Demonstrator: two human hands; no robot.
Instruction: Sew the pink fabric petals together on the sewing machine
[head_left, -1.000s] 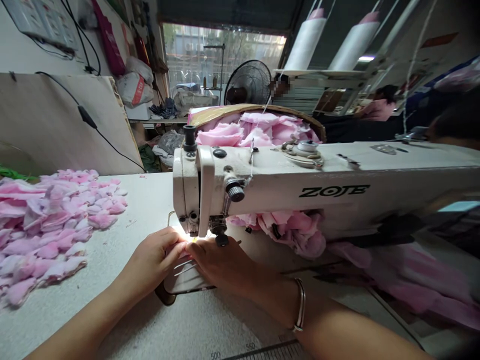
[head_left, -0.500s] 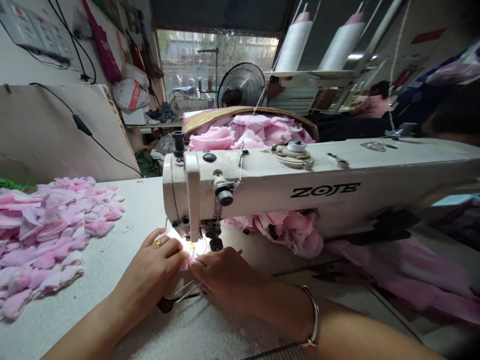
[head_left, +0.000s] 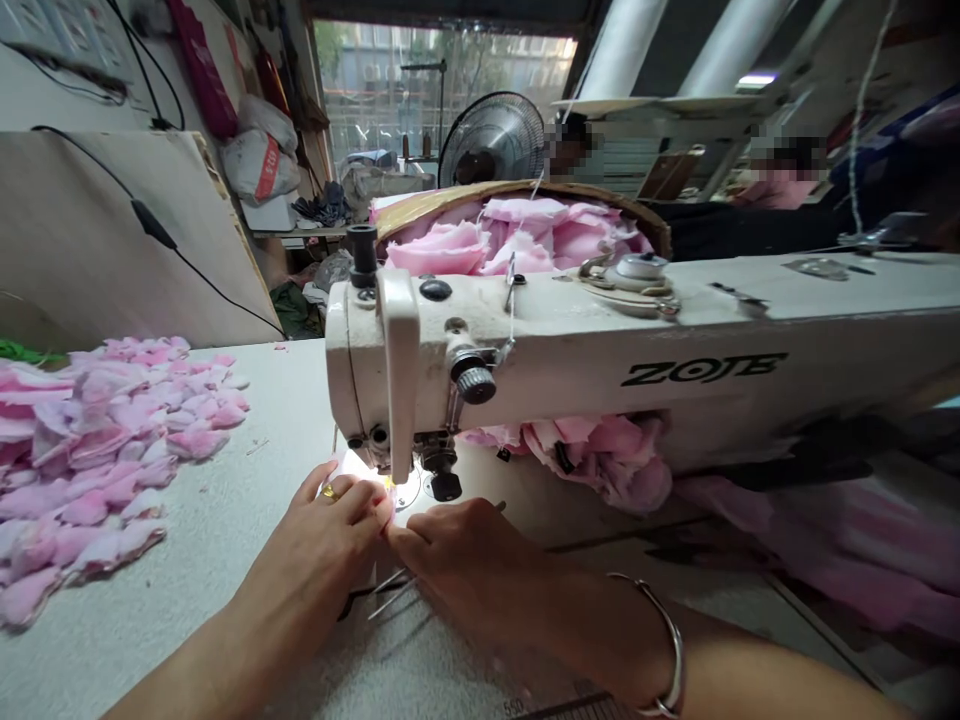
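A white sewing machine (head_left: 555, 350) marked ZOJE spans the view, its lamp lighting the needle area. My left hand (head_left: 330, 530), with a ring on one finger, is closed on a small pink fabric piece (head_left: 388, 497) at the left of the needle. Close beside it, my right hand (head_left: 457, 550) has its fingers pinched at the near edge of the same piece. Most of the piece is hidden by fingers. Metal tweezers or scissors (head_left: 390, 592), not clear which, lie under my right hand.
Pink fabric pieces (head_left: 112, 450) are heaped on the table at left. More pink cloth (head_left: 600, 460) lies behind the machine arm and at right. Beyond stand a filled basket (head_left: 652, 215), a fan (head_left: 491, 140) and two people.
The view has shifted, so the machine appears larger and further right. Both hands remain at the needle, with the fabric piece now more covered by the fingers.
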